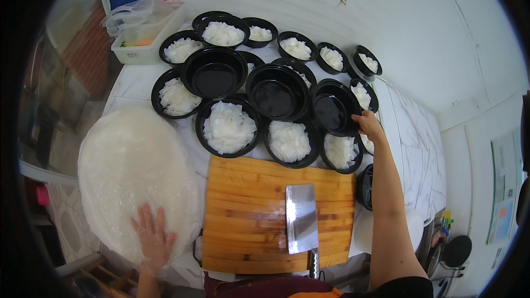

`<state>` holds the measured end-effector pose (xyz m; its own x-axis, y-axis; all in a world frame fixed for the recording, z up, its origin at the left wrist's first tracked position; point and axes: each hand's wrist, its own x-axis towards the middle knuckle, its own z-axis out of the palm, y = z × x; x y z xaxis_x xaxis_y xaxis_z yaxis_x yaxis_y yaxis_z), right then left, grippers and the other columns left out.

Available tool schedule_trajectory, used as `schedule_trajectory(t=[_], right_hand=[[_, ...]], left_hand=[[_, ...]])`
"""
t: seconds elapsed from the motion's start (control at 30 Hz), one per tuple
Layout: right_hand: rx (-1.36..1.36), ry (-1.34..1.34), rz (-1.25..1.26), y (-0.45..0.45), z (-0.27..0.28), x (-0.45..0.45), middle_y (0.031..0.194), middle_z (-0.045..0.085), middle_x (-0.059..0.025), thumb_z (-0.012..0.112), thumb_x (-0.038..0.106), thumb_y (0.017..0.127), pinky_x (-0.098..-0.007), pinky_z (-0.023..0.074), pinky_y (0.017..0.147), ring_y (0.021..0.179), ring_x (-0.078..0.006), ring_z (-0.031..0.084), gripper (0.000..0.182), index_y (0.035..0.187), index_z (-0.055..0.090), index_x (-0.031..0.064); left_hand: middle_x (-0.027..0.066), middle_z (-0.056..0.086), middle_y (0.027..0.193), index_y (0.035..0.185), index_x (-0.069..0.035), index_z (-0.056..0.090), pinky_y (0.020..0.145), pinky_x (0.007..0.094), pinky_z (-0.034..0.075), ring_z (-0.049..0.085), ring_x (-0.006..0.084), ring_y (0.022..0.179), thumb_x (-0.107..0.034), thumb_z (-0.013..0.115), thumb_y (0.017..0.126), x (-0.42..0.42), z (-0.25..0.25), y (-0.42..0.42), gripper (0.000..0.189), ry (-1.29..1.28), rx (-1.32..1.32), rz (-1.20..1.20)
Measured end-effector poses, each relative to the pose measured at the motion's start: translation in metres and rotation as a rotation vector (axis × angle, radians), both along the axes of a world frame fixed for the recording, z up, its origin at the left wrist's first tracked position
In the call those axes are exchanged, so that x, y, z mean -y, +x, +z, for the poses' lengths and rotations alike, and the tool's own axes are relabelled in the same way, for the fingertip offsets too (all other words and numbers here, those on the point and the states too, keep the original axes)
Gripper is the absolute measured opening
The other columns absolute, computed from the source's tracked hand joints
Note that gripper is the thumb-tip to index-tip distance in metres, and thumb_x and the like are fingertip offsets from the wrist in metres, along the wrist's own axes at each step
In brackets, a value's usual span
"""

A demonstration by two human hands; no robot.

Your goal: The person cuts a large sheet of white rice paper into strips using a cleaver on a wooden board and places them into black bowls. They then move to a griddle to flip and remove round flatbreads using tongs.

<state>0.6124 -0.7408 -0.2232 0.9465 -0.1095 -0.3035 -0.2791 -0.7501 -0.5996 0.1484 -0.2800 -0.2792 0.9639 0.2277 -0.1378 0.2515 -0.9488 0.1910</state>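
My right hand grips the right rim of an empty black plastic bowl, which rests over filled bowls. Two more empty black bowls, one in the middle and one at the left, lie on top of others. Around and beneath them stand several black bowls with white, translucent sheet noodles. My left hand lies with its fingers spread on a large round stack of white sheets under clear plastic film. A cleaver lies flat on the wooden cutting board.
A pale plastic container with a clear bag stands at the back left against the wall. A dark container is right of the board, partly behind my forearm. The marble-patterned tabletop extends right. A black pan is at the lower right.
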Motion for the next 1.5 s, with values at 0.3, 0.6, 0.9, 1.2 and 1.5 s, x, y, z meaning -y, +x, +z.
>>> schedule_trajectory(t=[0.3, 0.6, 0.9, 1.2, 1.5], right_hand=[[0.029, 0.329, -0.060, -0.010, 0.047, 0.021, 0.071, 0.056, -0.0032, 0.062, 0.023, 0.085, -0.0271, 0.0462, 0.056, 0.062, -0.0149, 0.054, 0.023, 0.085, 0.057, 0.0008], [-0.028, 0.083, -0.182, -0.053, 0.092, 0.153, 0.088, 0.063, -0.0044, 0.067, 0.009, 0.078, -0.0290, 0.0466, 0.061, 0.079, -0.0137, 0.059, 0.034, 0.109, 0.054, 0.0100], [0.102, 0.078, -0.436, -0.062, 0.044, 0.202, 0.053, 0.050, -0.0050, 0.070, 0.004, 0.075, -0.0242, 0.0354, 0.035, 0.040, -0.0121, 0.046, 0.022, 0.065, 0.053, -0.0024], [0.165, 0.109, -0.437, 0.026, -0.014, 0.138, 0.056, 0.049, -0.0086, 0.070, 0.004, 0.077, -0.0270, 0.0350, 0.035, 0.042, -0.0144, 0.046, 0.025, 0.066, 0.050, -0.0056], [0.198, -0.421, -0.369, 0.047, -0.006, 0.113, 0.078, 0.064, -0.0218, 0.078, 0.020, 0.067, -0.0403, 0.0529, 0.061, 0.068, -0.0336, 0.065, 0.036, 0.077, 0.059, -0.0088]], left_hand=[[0.0295, 0.013, 0.145, 0.138, -0.003, 0.031, 0.104, 0.0635, 0.002, 0.011, 0.0471, 0.134, -0.029, 0.057, 0.079, 0.001, 0.002, 0.002, 0.070, -0.032, -0.016, 0.014], [0.0266, 0.012, 0.147, 0.141, -0.002, 0.027, 0.106, 0.0607, 0.000, 0.010, 0.0446, 0.136, -0.027, 0.049, 0.085, 0.001, -0.002, 0.000, 0.065, 0.006, -0.008, 0.000], [0.0217, 0.011, 0.150, 0.143, -0.005, 0.022, 0.108, 0.0562, 0.000, 0.009, 0.0395, 0.138, -0.037, 0.035, 0.094, -0.001, -0.002, -0.001, 0.060, 0.110, -0.029, -0.042], [0.0230, 0.011, 0.149, 0.143, -0.004, 0.024, 0.107, 0.0579, 0.000, 0.009, 0.0406, 0.138, -0.042, 0.034, 0.094, -0.001, 0.004, -0.002, 0.062, 0.077, -0.081, -0.034], [0.0287, 0.011, 0.146, 0.142, -0.002, 0.023, 0.105, 0.0624, 0.003, 0.010, 0.0465, 0.135, -0.038, 0.041, 0.092, 0.000, 0.006, 0.000, 0.064, 0.054, -0.115, -0.028]])
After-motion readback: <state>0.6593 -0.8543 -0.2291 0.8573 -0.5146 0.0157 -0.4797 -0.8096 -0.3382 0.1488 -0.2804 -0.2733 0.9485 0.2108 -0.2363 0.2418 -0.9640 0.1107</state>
